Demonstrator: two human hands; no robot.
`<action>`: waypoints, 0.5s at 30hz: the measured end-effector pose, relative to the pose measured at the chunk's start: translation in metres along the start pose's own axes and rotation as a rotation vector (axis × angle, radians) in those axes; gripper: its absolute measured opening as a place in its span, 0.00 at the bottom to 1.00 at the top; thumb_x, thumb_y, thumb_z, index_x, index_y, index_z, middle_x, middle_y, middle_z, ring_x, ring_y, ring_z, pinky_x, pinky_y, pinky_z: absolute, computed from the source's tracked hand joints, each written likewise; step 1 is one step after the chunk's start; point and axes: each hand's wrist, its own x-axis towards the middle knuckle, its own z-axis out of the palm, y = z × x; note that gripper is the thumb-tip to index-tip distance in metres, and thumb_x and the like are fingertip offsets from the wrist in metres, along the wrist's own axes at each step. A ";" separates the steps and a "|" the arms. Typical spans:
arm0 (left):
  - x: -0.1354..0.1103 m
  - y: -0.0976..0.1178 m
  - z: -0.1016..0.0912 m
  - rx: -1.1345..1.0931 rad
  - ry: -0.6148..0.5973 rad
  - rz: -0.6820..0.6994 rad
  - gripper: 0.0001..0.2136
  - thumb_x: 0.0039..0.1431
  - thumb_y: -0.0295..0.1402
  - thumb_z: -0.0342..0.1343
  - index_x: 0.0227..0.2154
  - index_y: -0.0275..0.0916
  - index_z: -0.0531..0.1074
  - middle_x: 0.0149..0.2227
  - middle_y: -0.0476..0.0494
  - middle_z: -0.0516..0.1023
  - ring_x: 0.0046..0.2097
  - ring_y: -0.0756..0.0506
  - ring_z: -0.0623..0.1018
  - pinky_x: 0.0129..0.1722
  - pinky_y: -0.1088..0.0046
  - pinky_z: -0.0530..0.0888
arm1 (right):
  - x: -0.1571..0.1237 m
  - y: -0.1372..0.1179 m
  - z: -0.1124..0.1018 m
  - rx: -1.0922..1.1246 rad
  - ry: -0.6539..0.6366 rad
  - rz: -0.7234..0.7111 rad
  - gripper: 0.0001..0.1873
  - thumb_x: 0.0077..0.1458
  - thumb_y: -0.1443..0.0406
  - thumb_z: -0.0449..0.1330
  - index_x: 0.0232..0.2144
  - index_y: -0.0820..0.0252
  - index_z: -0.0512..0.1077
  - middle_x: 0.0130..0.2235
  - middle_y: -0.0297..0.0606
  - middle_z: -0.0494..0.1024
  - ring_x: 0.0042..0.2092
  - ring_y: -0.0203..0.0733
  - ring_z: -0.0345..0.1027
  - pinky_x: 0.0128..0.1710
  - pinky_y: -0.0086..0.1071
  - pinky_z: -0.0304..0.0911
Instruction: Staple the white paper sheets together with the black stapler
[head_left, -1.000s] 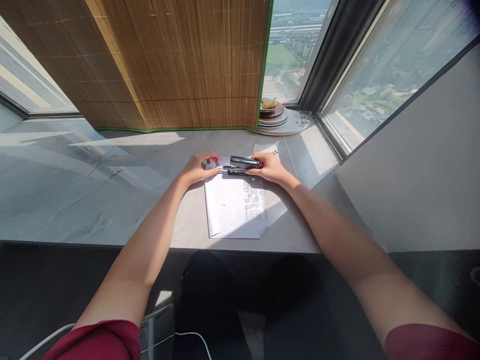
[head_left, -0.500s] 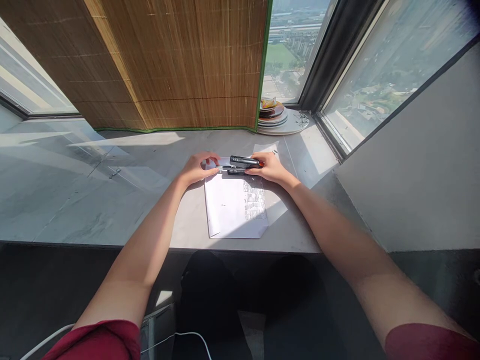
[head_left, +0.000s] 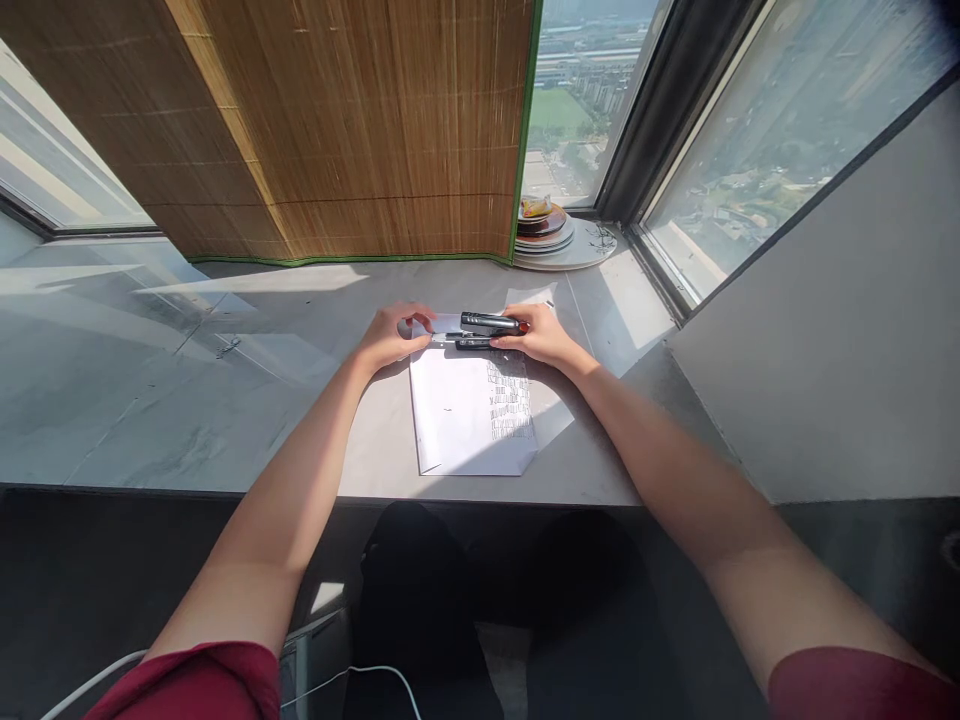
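One stapler in right hand

On my feed L arm + R arm reach fwd, angling in twd the stapler from its near side. R hand grips stapler's right end, thumb nr side, fingers far side. L hand at its left end, thumb + idx curled in a C; can't tell if pinching. Wrists approx lvl either side of stapler.
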 end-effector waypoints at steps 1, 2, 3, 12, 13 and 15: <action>0.000 0.000 0.000 -0.003 0.002 -0.004 0.15 0.52 0.34 0.68 0.45 0.45 0.83 0.42 0.42 0.85 0.47 0.40 0.78 0.51 0.61 0.79 | 0.000 0.000 0.000 0.002 -0.002 -0.001 0.19 0.51 0.50 0.71 0.27 0.55 0.70 0.33 0.34 0.70 0.37 0.45 0.61 0.40 0.39 0.55; 0.000 0.000 0.000 -0.008 0.005 -0.007 0.15 0.52 0.34 0.68 0.45 0.45 0.83 0.42 0.43 0.85 0.47 0.41 0.78 0.50 0.62 0.79 | 0.000 0.000 0.000 0.003 -0.005 -0.003 0.19 0.51 0.50 0.71 0.28 0.55 0.70 0.33 0.34 0.70 0.37 0.45 0.61 0.40 0.40 0.54; 0.000 0.000 0.001 -0.013 0.007 -0.008 0.15 0.52 0.34 0.69 0.44 0.46 0.84 0.41 0.43 0.85 0.46 0.41 0.78 0.49 0.62 0.79 | 0.001 0.001 0.000 0.002 -0.008 -0.004 0.19 0.51 0.50 0.71 0.28 0.55 0.70 0.33 0.35 0.70 0.37 0.45 0.61 0.40 0.40 0.54; 0.001 0.001 0.012 0.003 -0.010 0.030 0.11 0.56 0.37 0.70 0.43 0.48 0.84 0.39 0.45 0.87 0.49 0.39 0.78 0.55 0.58 0.76 | 0.001 0.003 0.002 -0.040 -0.045 -0.030 0.22 0.53 0.47 0.71 0.27 0.54 0.68 0.33 0.36 0.70 0.37 0.46 0.61 0.41 0.42 0.58; 0.001 0.003 0.013 -0.002 -0.011 0.029 0.12 0.56 0.37 0.71 0.43 0.48 0.84 0.40 0.44 0.87 0.50 0.39 0.78 0.56 0.57 0.76 | 0.001 0.003 0.003 -0.043 -0.051 -0.027 0.22 0.53 0.47 0.71 0.27 0.53 0.67 0.33 0.36 0.70 0.37 0.46 0.61 0.41 0.43 0.58; 0.001 0.004 0.015 -0.010 -0.006 0.034 0.12 0.56 0.37 0.71 0.43 0.48 0.83 0.40 0.44 0.87 0.51 0.39 0.78 0.56 0.57 0.76 | 0.001 0.003 0.003 -0.043 -0.058 -0.034 0.23 0.54 0.47 0.71 0.27 0.53 0.67 0.33 0.36 0.70 0.37 0.46 0.61 0.40 0.43 0.58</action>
